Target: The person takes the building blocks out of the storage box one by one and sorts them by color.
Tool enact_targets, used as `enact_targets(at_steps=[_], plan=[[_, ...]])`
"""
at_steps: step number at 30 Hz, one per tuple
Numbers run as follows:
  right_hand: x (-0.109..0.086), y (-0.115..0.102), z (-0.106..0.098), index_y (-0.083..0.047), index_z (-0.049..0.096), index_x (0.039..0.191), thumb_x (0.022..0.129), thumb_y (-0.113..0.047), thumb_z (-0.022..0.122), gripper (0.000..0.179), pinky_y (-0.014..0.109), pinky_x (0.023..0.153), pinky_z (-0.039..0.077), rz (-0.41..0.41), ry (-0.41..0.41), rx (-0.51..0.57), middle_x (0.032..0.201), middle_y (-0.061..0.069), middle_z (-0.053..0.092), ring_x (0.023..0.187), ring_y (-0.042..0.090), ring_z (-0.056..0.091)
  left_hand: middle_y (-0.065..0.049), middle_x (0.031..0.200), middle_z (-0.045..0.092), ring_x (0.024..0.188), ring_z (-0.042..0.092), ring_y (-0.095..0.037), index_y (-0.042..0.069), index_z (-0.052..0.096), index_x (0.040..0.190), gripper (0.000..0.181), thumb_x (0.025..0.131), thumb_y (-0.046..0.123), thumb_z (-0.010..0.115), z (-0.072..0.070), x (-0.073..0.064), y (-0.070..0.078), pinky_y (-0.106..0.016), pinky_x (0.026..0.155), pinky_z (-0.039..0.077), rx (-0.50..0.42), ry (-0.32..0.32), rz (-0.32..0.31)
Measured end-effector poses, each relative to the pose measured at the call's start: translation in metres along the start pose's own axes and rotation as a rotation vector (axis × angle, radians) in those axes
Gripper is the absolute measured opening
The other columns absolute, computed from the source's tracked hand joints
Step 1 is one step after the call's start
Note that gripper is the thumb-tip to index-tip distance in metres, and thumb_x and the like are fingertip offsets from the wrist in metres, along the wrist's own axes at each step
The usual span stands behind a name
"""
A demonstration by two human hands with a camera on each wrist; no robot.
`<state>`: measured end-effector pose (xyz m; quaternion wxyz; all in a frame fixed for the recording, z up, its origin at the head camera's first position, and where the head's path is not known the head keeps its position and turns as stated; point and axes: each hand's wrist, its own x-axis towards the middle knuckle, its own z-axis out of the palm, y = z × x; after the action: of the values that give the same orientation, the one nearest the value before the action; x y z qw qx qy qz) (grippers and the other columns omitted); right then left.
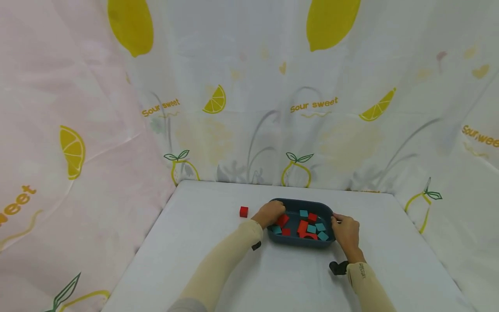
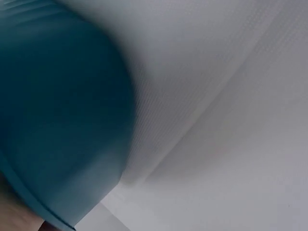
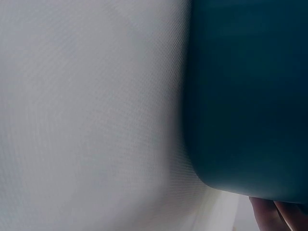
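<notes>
A dark teal tray (image 1: 302, 245) with a raised rim sits on the white table and holds several red and light blue blocks. My left hand (image 1: 270, 213) reaches over its left end, fingers inside. A red block (image 1: 283, 219) lies beside those fingertips; whether they pinch it is hidden. At the opposite end, my right hand (image 1: 347, 232) grips the tray's rim. In the left wrist view, the teal wall (image 2: 67, 106) fills the left side, with a sliver of my hand (image 2: 17, 214) at its rim. Fingers (image 3: 267, 214) show below the wall (image 3: 245, 106) in the right wrist view.
A lone red block (image 1: 243, 211) rests on the white table (image 1: 202, 242), left of the tray. Behind the table hangs a pale curtain (image 1: 241, 143) with lemon prints. Dark wrist mounts (image 1: 338, 268) sit at the sleeves.
</notes>
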<state>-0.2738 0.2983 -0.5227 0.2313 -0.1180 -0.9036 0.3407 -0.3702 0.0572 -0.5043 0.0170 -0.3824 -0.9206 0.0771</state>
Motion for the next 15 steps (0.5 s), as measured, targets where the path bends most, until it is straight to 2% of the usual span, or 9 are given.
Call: enact_targets(at_steps=[5, 10, 15], plan=[[0.000, -0.002, 0.001, 0.006, 0.071, 0.110, 0.092, -0.008, 0.063, 0.024, 0.047, 0.069, 0.057, 0.001, -0.002, -0.007, 0.102, 0.025, 0.069, 0.087, 0.036, 0.069, 0.003, 0.089, 0.066, 0.081, 0.058, -0.010, 0.015, 0.074, 0.095, 0.010, 0.090, 0.007, 0.068, -0.007, -0.002, -0.008, -0.019, 0.076, 0.050, -0.034, 0.082, 0.024], [-0.001, -0.002, 0.002, 0.006, 0.071, 0.111, 0.092, -0.009, 0.063, 0.024, 0.046, 0.068, 0.057, 0.019, -0.009, -0.017, 0.102, 0.025, 0.069, 0.086, 0.035, 0.069, 0.003, 0.102, 0.070, 0.094, 0.062, -0.012, 0.013, 0.074, 0.106, 0.018, 0.091, 0.007, 0.068, -0.016, -0.005, -0.017, -0.020, 0.085, 0.049, -0.142, 0.184, 0.043], [-0.002, -0.002, 0.002, 0.007, 0.070, 0.110, 0.092, -0.008, 0.062, 0.025, 0.046, 0.067, 0.057, 0.015, -0.013, -0.014, 0.103, 0.026, 0.069, 0.086, 0.036, 0.068, 0.002, 0.108, 0.070, 0.100, 0.063, -0.012, 0.012, 0.073, 0.109, 0.021, 0.088, 0.009, 0.072, -0.029, -0.009, -0.027, -0.022, 0.090, 0.048, -0.256, 0.282, 0.059]])
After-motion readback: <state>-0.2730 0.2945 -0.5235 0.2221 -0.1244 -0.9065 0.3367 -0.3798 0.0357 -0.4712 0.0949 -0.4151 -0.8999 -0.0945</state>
